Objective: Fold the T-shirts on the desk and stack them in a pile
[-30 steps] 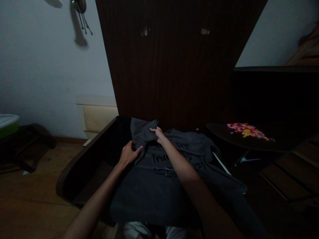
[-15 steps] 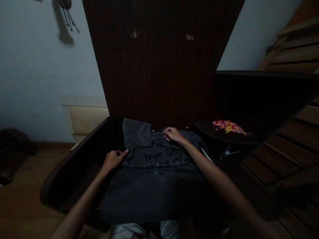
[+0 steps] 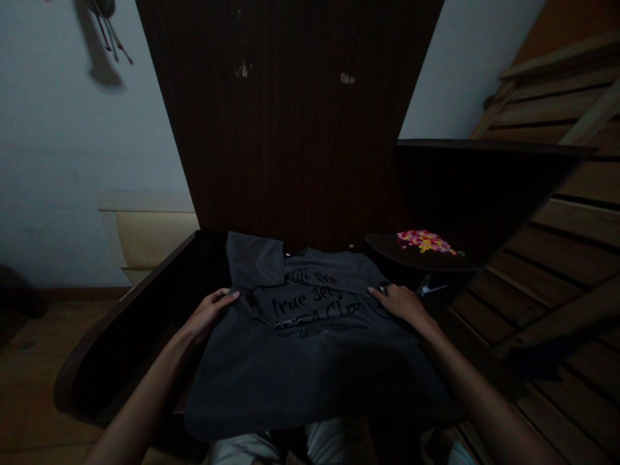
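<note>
A dark grey T-shirt [image 3: 310,374] with black printed lettering lies spread over the desk surface in front of me, its lower edge hanging towards my lap. One sleeve [image 3: 256,258] is folded inward at the upper left. My left hand [image 3: 210,312] pinches the shirt's left edge between thumb and fingers, just below that sleeve. At the right edge, my right hand [image 3: 398,302] has its thumb and fingers closed on the fabric. A crease runs across the lettering between the two hands.
A small dark shelf [image 3: 382,248] at the right carries a heap of pink and yellow pieces [image 3: 429,241]. Behind the shirt rises a dark wooden panel [image 3: 295,142]. The desk's curved raised side [image 3: 72,374] bounds the left. Wooden slats [image 3: 571,258] stand at far right.
My right hand has moved from the shirt's collar area to its right edge and grips there. My left hand stays at the left edge. The whole view has shifted slightly.
</note>
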Action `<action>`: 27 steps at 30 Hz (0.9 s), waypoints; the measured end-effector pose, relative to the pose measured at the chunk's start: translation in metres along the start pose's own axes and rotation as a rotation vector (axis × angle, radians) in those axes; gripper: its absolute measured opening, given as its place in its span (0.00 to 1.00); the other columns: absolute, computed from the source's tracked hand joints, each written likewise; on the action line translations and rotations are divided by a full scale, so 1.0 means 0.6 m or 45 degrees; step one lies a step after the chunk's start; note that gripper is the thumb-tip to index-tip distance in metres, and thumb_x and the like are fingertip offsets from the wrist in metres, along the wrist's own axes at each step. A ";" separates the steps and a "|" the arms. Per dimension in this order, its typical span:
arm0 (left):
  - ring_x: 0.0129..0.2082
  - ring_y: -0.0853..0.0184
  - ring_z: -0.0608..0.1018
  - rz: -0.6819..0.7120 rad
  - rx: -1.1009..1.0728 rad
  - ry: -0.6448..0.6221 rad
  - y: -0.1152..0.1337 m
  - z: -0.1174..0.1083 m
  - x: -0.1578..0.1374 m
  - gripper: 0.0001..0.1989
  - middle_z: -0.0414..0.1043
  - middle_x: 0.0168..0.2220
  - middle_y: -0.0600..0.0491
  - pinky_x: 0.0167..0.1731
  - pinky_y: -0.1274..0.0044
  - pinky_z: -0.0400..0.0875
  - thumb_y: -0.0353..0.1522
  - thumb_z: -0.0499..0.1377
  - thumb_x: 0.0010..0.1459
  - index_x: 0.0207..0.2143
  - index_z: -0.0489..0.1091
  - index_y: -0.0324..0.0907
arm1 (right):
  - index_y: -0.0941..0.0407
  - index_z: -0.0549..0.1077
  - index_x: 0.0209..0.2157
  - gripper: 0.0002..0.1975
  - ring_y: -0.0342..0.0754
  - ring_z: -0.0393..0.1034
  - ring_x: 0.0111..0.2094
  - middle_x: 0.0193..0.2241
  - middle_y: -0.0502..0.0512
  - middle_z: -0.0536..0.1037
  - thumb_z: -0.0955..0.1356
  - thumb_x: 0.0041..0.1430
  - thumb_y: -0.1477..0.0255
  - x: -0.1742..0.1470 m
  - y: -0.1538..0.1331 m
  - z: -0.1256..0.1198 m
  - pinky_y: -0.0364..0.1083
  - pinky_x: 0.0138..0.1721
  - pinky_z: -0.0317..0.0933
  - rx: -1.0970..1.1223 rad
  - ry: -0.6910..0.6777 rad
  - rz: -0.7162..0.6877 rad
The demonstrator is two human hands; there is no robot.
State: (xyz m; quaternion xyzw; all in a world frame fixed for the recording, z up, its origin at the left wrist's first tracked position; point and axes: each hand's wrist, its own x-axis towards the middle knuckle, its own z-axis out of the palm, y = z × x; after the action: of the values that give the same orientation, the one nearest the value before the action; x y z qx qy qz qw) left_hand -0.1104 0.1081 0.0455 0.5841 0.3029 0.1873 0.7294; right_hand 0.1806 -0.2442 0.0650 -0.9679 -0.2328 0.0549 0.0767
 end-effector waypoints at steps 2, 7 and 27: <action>0.21 0.70 0.75 -0.049 0.050 0.041 -0.001 -0.004 -0.006 0.24 0.74 0.23 0.56 0.25 0.79 0.69 0.44 0.73 0.35 0.29 0.69 0.40 | 0.56 0.73 0.25 0.28 0.55 0.75 0.34 0.29 0.62 0.79 0.61 0.58 0.46 -0.006 0.014 0.005 0.47 0.33 0.63 0.170 -0.065 -0.050; 0.29 0.61 0.81 -0.170 0.239 -0.107 -0.001 -0.006 -0.014 0.27 0.80 0.33 0.46 0.31 0.73 0.75 0.44 0.72 0.37 0.37 0.75 0.36 | 0.55 0.72 0.35 0.26 0.46 0.69 0.29 0.26 0.50 0.75 0.71 0.44 0.47 -0.011 0.032 0.024 0.43 0.29 0.61 0.629 -0.030 -0.323; 0.22 0.66 0.78 0.214 -0.069 0.175 0.040 0.005 -0.008 0.22 0.76 0.25 0.54 0.24 0.77 0.73 0.45 0.69 0.43 0.36 0.71 0.40 | 0.52 0.69 0.47 0.20 0.49 0.74 0.29 0.28 0.50 0.79 0.68 0.51 0.63 0.013 0.028 0.001 0.45 0.31 0.68 1.322 0.168 -0.203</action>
State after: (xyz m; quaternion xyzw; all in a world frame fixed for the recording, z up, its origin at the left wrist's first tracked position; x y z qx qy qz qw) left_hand -0.1099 0.1088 0.0702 0.5732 0.2968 0.2955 0.7043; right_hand 0.1948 -0.2551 0.0612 -0.7831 -0.2427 0.0961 0.5645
